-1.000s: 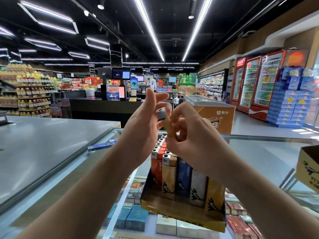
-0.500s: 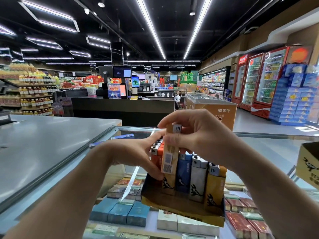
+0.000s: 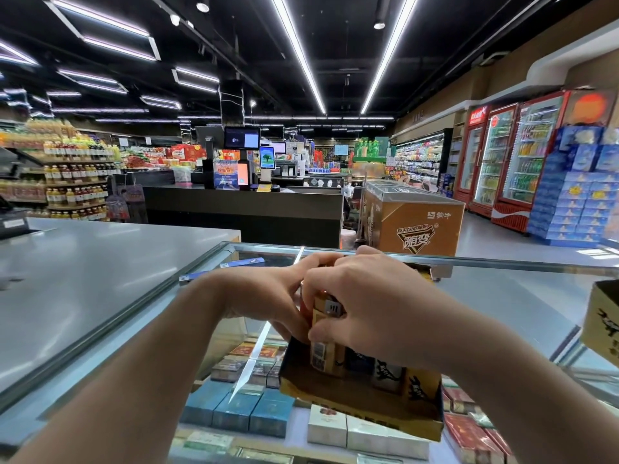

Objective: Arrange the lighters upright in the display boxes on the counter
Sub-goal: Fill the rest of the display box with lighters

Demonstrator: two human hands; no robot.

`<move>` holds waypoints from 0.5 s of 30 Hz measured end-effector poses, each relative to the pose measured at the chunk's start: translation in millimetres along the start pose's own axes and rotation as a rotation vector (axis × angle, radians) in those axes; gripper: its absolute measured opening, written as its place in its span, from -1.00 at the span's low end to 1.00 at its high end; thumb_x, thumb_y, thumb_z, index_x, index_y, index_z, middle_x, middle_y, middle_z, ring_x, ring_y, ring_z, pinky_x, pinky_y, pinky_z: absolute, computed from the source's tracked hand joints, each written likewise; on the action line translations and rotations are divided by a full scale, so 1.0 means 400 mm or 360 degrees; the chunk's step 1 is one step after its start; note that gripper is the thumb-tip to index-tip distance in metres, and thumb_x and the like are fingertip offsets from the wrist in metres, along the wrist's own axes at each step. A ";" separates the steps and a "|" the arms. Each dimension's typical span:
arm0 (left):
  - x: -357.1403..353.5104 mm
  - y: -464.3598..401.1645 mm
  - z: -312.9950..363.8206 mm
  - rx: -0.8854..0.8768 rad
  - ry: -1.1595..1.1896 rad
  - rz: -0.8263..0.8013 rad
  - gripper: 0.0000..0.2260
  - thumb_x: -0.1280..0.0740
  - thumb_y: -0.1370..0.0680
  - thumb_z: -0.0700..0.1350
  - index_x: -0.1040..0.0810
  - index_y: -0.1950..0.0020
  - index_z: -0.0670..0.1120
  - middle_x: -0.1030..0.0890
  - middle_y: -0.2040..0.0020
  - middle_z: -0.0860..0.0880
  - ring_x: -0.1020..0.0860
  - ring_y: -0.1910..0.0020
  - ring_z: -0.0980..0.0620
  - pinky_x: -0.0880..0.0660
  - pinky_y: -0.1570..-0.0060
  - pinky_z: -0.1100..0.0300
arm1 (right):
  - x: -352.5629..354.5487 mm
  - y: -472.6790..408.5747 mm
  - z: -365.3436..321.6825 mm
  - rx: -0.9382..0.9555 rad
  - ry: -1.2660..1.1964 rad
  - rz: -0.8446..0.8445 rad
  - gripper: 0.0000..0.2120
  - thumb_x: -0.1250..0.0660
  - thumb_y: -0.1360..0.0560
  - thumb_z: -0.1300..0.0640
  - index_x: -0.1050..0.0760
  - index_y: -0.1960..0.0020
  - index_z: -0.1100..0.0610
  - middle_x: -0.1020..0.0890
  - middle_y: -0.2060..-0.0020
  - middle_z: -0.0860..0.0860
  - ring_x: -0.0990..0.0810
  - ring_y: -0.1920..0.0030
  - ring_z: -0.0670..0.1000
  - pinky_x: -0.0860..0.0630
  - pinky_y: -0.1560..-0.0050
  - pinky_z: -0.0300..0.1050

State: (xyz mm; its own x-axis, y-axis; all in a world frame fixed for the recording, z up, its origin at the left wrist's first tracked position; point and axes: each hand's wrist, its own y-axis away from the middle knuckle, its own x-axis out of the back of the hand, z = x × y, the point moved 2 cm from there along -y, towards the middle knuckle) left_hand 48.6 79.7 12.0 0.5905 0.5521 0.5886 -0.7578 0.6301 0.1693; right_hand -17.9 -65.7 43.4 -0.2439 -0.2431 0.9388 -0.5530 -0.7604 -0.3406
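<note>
Head view showed the right hand [image 3: 365, 306] pinching a tan lighter [image 3: 326, 346] and the left hand [image 3: 268, 296] touching its neighbours, so it should go straight down into the display box [image 3: 351, 401].

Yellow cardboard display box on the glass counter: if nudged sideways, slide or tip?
The yellow cardboard display box probably slides: it is low-walled, on smooth glass counter. The upright lighters make it top-heavy, so tipping seems possible. Thin walls likely flex.

yellow lighter [image 3: 326, 343] stands upright in the open yellow display box [image 3: 361, 410].
</note>
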 end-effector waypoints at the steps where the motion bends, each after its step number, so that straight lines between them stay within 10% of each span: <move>1: -0.001 0.000 0.000 -0.0003 0.0009 0.0016 -0.23 -0.44 -0.35 -0.39 -0.24 -0.36 0.20 -0.57 -0.14 -0.03 -0.58 -0.12 -0.02 -0.56 -0.06 -0.04 | 0.001 0.001 0.003 -0.0002 0.0014 -0.0013 -0.81 -0.33 -0.46 -0.08 -0.53 -0.02 -0.03 -0.53 0.19 -0.15 -0.27 0.29 -0.30 -0.14 0.11 -0.44; 15: -0.003 0.005 0.001 0.0075 -0.0029 0.0063 -0.13 -0.44 -0.35 -0.38 -0.11 -0.41 0.25 -0.55 -0.16 -0.09 -0.58 -0.12 -0.07 -0.53 -0.10 -0.09 | 0.006 -0.002 0.004 -0.0008 0.0165 -0.0080 -0.83 -0.30 -0.48 -0.11 -0.48 0.01 -0.06 -0.54 0.19 -0.12 -0.35 0.24 -0.14 -0.14 0.08 -0.15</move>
State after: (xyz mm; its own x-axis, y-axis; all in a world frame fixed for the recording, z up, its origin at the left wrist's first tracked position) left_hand 46.2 79.9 11.9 0.5552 0.5657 0.6097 -0.7929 0.5813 0.1827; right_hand -16.9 -66.5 46.0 -0.2966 -0.1411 0.9445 -0.5708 -0.7668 -0.2938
